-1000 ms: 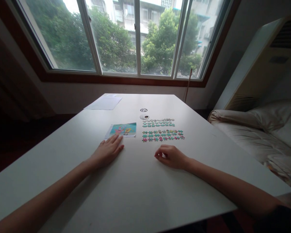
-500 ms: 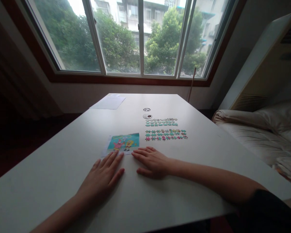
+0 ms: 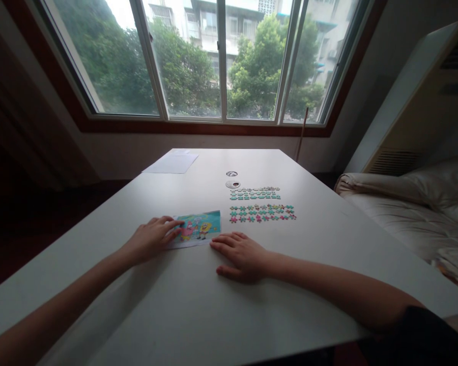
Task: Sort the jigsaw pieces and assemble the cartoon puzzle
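Observation:
A cartoon picture sheet [image 3: 200,229], turquoise with a pink starfish figure and a yellow square figure, lies on the white table. My left hand [image 3: 152,236] covers its left edge, fingers spread and thumb apart, fingertips resting on the picture. At the sheet's lower right corner, my right hand [image 3: 241,255] lies flat with its fingers stretched out. Beyond it, jigsaw puzzle pieces [image 3: 257,219], mostly green with some pink and yellow, are laid out in several rows. Another block of pieces [image 3: 255,196] sits just behind them.
Two round flat items [image 3: 232,184] lie behind the puzzle rows. White paper [image 3: 170,163] rests at the far left of the table [image 3: 183,300]. A cushioned pale seat [image 3: 400,208] stands to the right. Past the far edge is a window [image 3: 191,66], with a thin stick [image 3: 302,134] leaning below.
My left hand has moved up and left, from the sheet's lower edge to its left side. My right hand stays at the lower right corner.

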Tool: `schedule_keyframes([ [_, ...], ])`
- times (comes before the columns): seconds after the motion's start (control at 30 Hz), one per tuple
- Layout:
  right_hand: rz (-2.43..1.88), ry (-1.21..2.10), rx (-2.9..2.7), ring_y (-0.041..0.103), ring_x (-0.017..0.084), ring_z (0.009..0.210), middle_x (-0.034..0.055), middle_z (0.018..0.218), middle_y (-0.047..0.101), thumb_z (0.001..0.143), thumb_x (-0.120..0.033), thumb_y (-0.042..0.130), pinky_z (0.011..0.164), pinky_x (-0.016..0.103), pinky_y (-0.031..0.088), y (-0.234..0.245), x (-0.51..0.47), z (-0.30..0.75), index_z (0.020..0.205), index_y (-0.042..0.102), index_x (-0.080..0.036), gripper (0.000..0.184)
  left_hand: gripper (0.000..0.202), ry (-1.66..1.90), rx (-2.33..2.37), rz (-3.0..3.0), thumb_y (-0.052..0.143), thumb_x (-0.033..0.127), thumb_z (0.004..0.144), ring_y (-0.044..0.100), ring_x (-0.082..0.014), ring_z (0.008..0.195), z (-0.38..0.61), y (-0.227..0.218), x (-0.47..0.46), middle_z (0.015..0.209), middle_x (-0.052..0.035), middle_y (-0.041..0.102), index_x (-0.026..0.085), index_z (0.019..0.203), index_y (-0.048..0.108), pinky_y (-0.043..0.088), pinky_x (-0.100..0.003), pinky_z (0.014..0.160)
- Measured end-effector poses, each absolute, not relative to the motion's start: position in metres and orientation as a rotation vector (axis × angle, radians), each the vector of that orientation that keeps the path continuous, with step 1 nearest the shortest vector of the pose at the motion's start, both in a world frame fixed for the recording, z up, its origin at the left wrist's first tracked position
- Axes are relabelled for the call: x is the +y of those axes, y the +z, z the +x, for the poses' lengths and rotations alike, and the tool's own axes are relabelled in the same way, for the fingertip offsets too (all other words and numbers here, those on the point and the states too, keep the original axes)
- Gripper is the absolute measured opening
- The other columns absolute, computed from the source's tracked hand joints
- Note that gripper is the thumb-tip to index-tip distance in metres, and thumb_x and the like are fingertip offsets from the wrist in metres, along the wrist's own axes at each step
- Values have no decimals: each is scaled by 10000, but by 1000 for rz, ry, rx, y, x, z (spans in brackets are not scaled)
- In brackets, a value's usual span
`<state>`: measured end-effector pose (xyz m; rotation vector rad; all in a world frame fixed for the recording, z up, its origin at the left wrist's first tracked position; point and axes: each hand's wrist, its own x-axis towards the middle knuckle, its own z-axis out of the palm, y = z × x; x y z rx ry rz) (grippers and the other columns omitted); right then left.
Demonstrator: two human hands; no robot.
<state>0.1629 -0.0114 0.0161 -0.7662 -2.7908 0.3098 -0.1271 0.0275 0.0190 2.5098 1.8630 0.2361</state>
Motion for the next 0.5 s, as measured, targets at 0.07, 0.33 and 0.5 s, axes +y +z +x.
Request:
schedule_keyframes([
  [0.07,-767,309,-2787,343,241,1255,114,1369,401,859,-492,369,1042,413,248,17,-12,163,1342,349,-135,601,429,280,1778,2550,369,496,819,528,-280,1009,-141,20,49,1097,-67,607,285,1075,641,418,-389,826],
  [0.33,-753,294,-2784,373,244,1224,138,1338,426,856,-484,381,1033,401,268,14,-10,161,1325,370,-115,596,486,535,1647,2624,367,547,838,546,-221,971,-163,2,65,1057,-73,618,213,1007,677,423,-308,869],
  [0.5,-776,260,-2772,390,257,1194,155,1314,432,854,-484,387,999,412,309,13,-10,161,1320,374,-117,593,437,565,1677,2669,397,516,844,546,-222,943,-162,0,62,993,-68,634,214,961,690,427,-316,849],
])
